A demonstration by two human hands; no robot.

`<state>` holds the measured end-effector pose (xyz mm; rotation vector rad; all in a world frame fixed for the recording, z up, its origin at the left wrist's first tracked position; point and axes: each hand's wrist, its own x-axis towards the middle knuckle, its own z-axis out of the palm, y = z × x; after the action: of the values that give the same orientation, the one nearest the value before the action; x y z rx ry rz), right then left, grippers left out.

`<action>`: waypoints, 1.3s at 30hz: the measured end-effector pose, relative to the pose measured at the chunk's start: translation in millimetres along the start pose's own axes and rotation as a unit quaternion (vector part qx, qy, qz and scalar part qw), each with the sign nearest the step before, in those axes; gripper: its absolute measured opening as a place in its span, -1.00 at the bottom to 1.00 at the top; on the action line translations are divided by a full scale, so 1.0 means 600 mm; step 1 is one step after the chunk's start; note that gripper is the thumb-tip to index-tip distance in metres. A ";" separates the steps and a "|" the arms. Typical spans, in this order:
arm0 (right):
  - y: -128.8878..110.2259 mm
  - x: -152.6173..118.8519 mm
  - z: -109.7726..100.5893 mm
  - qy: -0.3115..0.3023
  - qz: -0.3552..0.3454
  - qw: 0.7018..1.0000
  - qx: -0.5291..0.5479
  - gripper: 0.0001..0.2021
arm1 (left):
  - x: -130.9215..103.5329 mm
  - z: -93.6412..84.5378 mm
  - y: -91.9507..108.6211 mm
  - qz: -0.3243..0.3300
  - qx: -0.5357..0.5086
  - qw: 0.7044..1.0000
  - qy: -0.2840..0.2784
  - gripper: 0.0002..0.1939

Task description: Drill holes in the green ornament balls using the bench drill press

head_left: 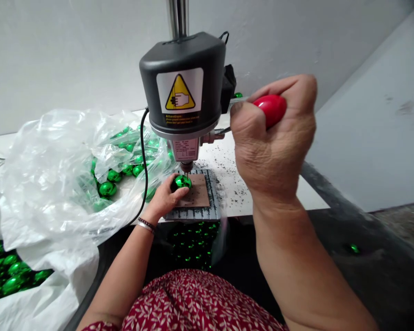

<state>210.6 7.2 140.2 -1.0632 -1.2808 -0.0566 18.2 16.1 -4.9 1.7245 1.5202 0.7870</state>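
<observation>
A small drill press (181, 87) with a dark grey housing and a yellow warning label stands in front of me. My left hand (167, 197) is closed on a shiny green bauble (183, 182), holding it on a brown board (200, 191) right under the drill's chuck (186, 167). The thin bit reaches down to the top of the bauble; whether it has gone in I cannot tell. At the right, my raised right hand (272, 142) grips the red knob (272, 109) of the press lever.
Clear plastic bags (55, 170) with several green baubles (107, 188) spread across the left of the white table (238, 193). Dark shavings lie around the board. More baubles (15, 271) fill a white sack at lower left. One bauble (354, 248) lies on the floor at right.
</observation>
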 end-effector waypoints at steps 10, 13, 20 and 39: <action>-0.005 0.004 -0.003 -0.020 0.026 0.999 0.018 -0.87 | 0.010 0.001 0.000 -0.033 -0.021 0.999 0.033 -0.48; -0.004 0.001 -0.001 -0.018 0.012 1.000 -0.003 -0.88 | 0.007 0.006 0.001 -0.032 -0.027 0.999 0.033 -0.46; 0.000 -0.002 0.001 -0.005 -0.010 1.000 0.000 -0.88 | -0.002 0.021 0.016 -0.001 0.016 1.000 0.000 -0.41; 0.025 -0.045 -0.013 0.043 -0.080 0.991 -0.095 -0.89 | -0.002 0.023 0.017 -0.001 -0.005 1.000 -0.008 -0.42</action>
<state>215.6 -3.0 110.5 -1.1046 -1.2985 -0.3478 34.9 12.5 -4.5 1.7187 1.5054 0.7775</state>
